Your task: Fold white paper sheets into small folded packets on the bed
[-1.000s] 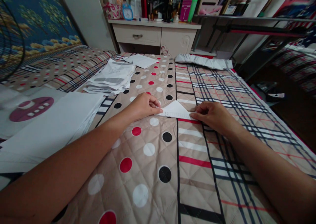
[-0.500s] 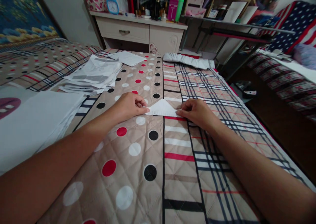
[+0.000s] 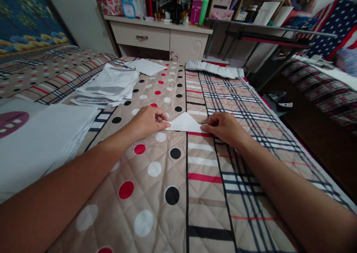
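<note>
Triangle-folded paper (image 3: 185, 123) lies flat on the quilt (image 3: 173, 171), mid-bed. Left hand (image 3: 146, 121) pinches its left corner, right hand (image 3: 224, 128) pinches the right one. Soft base, so I'd press hard along the bottom edge, corners aligned, for a sharp crease.

Dim soft light, perhaps wide-angle edge warping

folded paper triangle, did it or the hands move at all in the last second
Nothing visibly moved or was let go; only the head view swung slightly right. The left hand and right hand still pinch the two ends of the folded paper triangle, which lies flat on the quilt at the same seam. The pile of papers stayed where it was.
</note>
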Action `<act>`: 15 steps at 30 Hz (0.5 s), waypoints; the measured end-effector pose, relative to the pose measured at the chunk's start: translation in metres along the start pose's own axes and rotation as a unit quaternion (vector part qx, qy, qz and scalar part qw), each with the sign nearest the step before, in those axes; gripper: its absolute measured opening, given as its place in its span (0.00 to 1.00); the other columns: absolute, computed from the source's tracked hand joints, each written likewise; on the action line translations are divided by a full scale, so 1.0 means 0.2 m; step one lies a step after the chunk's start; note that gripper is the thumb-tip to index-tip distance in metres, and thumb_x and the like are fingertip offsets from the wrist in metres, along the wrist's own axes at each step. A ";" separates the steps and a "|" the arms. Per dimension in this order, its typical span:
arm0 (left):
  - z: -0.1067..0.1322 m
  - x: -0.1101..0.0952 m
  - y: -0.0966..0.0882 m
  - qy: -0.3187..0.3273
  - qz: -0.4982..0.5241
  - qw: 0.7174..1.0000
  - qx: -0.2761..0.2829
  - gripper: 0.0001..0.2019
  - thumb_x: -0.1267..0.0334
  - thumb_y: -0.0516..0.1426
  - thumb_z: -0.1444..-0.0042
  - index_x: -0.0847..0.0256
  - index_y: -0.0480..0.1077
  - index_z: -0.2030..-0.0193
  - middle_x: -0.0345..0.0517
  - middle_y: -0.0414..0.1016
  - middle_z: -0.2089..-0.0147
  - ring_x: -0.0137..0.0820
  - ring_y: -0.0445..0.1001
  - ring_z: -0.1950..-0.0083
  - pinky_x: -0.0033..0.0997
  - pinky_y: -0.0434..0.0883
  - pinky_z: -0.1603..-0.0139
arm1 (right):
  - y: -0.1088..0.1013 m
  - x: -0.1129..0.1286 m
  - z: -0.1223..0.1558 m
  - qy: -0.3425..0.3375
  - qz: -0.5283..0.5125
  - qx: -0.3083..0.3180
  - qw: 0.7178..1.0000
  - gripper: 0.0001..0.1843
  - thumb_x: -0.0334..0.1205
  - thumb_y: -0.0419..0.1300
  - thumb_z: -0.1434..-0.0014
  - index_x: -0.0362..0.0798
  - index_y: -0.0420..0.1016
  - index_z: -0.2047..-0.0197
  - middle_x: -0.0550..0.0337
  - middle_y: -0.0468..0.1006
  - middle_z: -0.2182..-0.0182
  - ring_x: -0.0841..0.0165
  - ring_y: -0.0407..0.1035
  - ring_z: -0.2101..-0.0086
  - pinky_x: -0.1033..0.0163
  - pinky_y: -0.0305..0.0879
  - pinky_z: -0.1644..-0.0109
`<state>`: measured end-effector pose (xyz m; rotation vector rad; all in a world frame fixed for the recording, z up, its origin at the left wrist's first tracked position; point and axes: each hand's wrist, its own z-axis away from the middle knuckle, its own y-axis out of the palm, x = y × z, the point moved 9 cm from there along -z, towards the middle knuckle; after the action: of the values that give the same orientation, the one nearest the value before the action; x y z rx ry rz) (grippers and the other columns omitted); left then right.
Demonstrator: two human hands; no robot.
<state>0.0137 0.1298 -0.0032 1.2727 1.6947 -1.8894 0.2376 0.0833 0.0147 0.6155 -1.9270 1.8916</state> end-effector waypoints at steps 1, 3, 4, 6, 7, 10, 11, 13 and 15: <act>0.00 0.00 0.00 0.003 -0.003 1.000 -0.002 0.10 0.60 0.65 0.57 0.64 0.76 0.68 0.39 0.72 0.76 0.25 0.68 0.75 0.24 0.63 0.75 | 0.00 0.00 0.00 0.001 0.003 0.000 1.000 0.12 0.43 0.64 0.50 0.46 0.71 0.80 0.65 0.69 0.82 0.73 0.61 0.79 0.66 0.53 0.75; 0.00 0.00 0.00 0.008 -0.010 1.000 -0.006 0.10 0.60 0.65 0.57 0.63 0.76 0.69 0.39 0.72 0.76 0.26 0.68 0.75 0.24 0.63 0.75 | 0.00 0.00 0.00 0.004 0.007 -0.001 1.000 0.12 0.43 0.64 0.51 0.46 0.71 0.79 0.65 0.69 0.82 0.73 0.61 0.78 0.66 0.53 0.75; 0.00 -0.01 0.00 0.008 -0.011 1.000 -0.007 0.10 0.60 0.65 0.56 0.63 0.76 0.69 0.39 0.72 0.76 0.26 0.68 0.75 0.25 0.63 0.75 | 0.00 0.00 0.00 0.005 0.008 -0.001 1.000 0.12 0.43 0.64 0.51 0.46 0.71 0.79 0.65 0.69 0.81 0.73 0.62 0.79 0.66 0.53 0.75; 0.00 0.00 0.00 0.008 -0.014 1.000 -0.007 0.10 0.60 0.65 0.56 0.63 0.76 0.69 0.40 0.72 0.76 0.26 0.68 0.75 0.25 0.63 0.75 | 0.00 0.00 0.00 0.004 0.009 -0.003 1.000 0.12 0.43 0.64 0.50 0.46 0.71 0.79 0.65 0.69 0.82 0.73 0.62 0.79 0.66 0.53 0.75; 0.00 0.00 0.00 0.009 -0.017 1.000 -0.008 0.10 0.60 0.65 0.56 0.63 0.76 0.69 0.40 0.72 0.76 0.26 0.68 0.75 0.25 0.63 0.75 | 0.00 0.00 0.00 0.003 0.010 -0.003 1.000 0.12 0.42 0.64 0.50 0.46 0.71 0.79 0.65 0.69 0.82 0.73 0.62 0.79 0.66 0.53 0.75; 0.00 0.00 -0.01 0.017 -0.040 0.999 -0.022 0.09 0.60 0.65 0.55 0.62 0.76 0.68 0.40 0.72 0.75 0.26 0.69 0.74 0.25 0.63 0.75 | 0.00 -0.01 0.00 0.008 0.019 0.000 1.000 0.12 0.43 0.64 0.50 0.46 0.72 0.79 0.65 0.70 0.82 0.72 0.62 0.79 0.66 0.53 0.75; 0.01 0.00 -0.01 0.020 -0.050 0.998 -0.027 0.09 0.60 0.64 0.55 0.62 0.76 0.68 0.40 0.73 0.75 0.27 0.69 0.74 0.25 0.63 0.74 | 0.00 -0.01 0.00 0.011 0.024 0.003 1.000 0.12 0.43 0.64 0.50 0.46 0.72 0.79 0.65 0.70 0.82 0.72 0.63 0.79 0.66 0.54 0.75; 0.01 -0.01 -0.01 0.025 -0.070 0.997 -0.033 0.09 0.60 0.64 0.53 0.61 0.75 0.66 0.40 0.73 0.74 0.27 0.69 0.73 0.26 0.63 0.74 | 0.00 -0.02 0.00 0.016 0.035 0.000 0.999 0.11 0.44 0.65 0.50 0.47 0.72 0.77 0.64 0.72 0.80 0.71 0.65 0.77 0.65 0.55 0.74; 0.03 -0.03 -0.02 0.021 -0.096 0.994 -0.039 0.10 0.61 0.64 0.52 0.59 0.74 0.62 0.39 0.73 0.72 0.27 0.69 0.73 0.26 0.63 0.74 | -0.01 -0.03 0.00 0.022 0.046 -0.019 0.999 0.09 0.43 0.67 0.52 0.47 0.73 0.73 0.63 0.74 0.76 0.70 0.67 0.74 0.65 0.56 0.72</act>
<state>0.0119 0.1231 0.0025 1.1644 1.9572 -1.8894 0.2446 0.0843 0.0130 0.4784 -1.9900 1.9009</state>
